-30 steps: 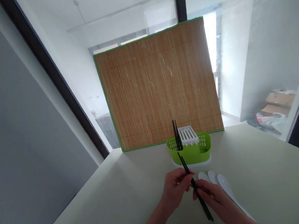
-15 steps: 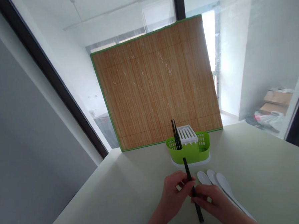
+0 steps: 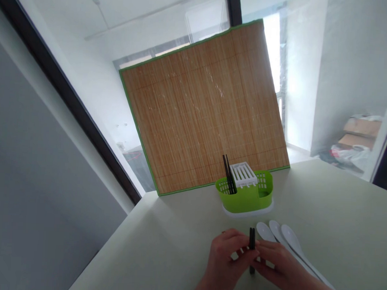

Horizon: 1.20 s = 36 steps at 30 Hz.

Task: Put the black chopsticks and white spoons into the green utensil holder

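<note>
Both my hands meet around a pair of black chopsticks (image 3: pixel 252 239) above the pale table. My left hand (image 3: pixel 228 259) pinches them from the left, and my right hand (image 3: pixel 276 262) pinches them from the right. Just beyond stands a green caddy (image 3: pixel 248 204) with a white slotted top piece (image 3: pixel 244 173). More black chopsticks (image 3: pixel 228 175) lean upright in its left compartment. Several white spoons (image 3: pixel 292 239) lie to the right, partly behind my right hand.
A bamboo mat (image 3: pixel 205 111) with green edging leans against the window behind the caddy. The pale table (image 3: pixel 162 247) extends to both sides. Cardboard boxes (image 3: pixel 363 128) and plastic bags are visible beyond the glass.
The held chopsticks have swung from a slant to nearly upright in view, their far ends now lower and farther from the caddy. Both hands stay closed on them.
</note>
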Motion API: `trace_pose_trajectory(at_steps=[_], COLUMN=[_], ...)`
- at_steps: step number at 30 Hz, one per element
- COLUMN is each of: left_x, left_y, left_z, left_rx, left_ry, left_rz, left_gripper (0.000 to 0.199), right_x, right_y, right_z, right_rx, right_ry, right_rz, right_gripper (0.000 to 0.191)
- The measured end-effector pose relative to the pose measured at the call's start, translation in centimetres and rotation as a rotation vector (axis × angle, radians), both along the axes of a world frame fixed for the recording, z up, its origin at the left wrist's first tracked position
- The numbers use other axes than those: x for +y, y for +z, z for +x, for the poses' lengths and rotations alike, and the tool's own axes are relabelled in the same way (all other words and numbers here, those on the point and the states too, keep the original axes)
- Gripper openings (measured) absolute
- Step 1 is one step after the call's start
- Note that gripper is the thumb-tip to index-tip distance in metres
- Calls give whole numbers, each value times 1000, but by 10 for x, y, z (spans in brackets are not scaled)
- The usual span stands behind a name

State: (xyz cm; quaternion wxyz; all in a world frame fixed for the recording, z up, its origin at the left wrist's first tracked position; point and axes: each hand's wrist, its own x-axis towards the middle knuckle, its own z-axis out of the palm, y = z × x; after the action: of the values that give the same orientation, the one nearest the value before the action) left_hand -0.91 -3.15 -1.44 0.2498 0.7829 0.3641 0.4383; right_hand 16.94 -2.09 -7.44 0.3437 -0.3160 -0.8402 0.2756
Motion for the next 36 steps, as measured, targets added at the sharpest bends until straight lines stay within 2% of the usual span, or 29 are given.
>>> trace_pose_trajectory(at_steps=[4, 7, 9, 11, 14, 17, 20, 23, 28, 32, 36], left_x=[0, 0, 3, 9, 24, 49, 84, 126, 187, 212, 225], left_y=[0, 10, 23, 42, 72, 98, 108, 99, 62, 37, 25], left_z=[-3, -5, -10, -17, -30, -37, -36, -32, -33, -32, -23], left_rx=[7, -6, -51, -129, -292, -423, -439, -371, -149, -58, 57], left_ry=[22, 35, 69, 133, 255, 369, 406, 391, 429, 432, 440], left_rz=[29, 2, 3, 36, 152, 299, 353, 282, 60, -19, -58], left_gripper=[10, 9, 8, 8, 12, 16, 20, 25, 27, 24, 20], right_x=[0, -1, 0, 2, 7, 11, 10, 8, 9, 9, 6], right_y=[-1, -3, -3, -4, -6, -6, -4, -4, -8, -6, -1], right_z=[-1, -1, 0, 2, 5, 7, 6, 5, 3, 1, 0], right_rx=[-31, -58, -59, -35, 4, -7, -52, -102, -170, -231, -295], right_ry=[-5, -42, -84, -145, -232, -250, -201, -171, -162, -140, -119], right_rz=[18, 49, 88, 112, 106, 113, 145, 164, 173, 198, 219], right_gripper=[15, 14, 13, 21, 26, 21, 20, 21, 20, 20, 19])
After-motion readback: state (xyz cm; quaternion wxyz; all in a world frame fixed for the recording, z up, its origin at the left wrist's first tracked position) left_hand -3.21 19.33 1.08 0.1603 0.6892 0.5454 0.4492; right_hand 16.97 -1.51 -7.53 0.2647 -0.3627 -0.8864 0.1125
